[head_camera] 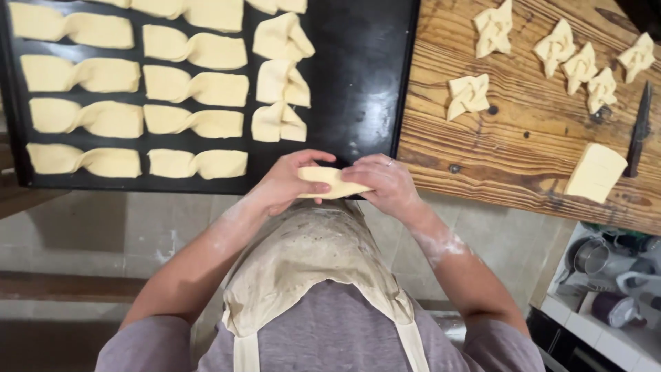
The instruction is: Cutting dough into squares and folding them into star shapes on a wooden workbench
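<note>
One black tray [358,83] holds rows of twisted dough pieces [196,86], filling its left and middle, with bare metal at its right edge. Right of it, the wooden desk [523,145] carries pinwheel pastries [554,47], a dough block [595,172] and a knife [640,127] near its right edge. Over the tray's near edge, left hand [286,182] and right hand [385,182] pinch a dough strip [330,182] at its ends.

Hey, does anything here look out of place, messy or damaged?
Nothing is damaged. Mild oddities: flour dusts both forearms, and the pinwheel-shaped dough pieces lie scattered unevenly on the wooden board, unlike the neat rows of twisted pieces on the black tray. Both hands hold a dough piece.
</note>
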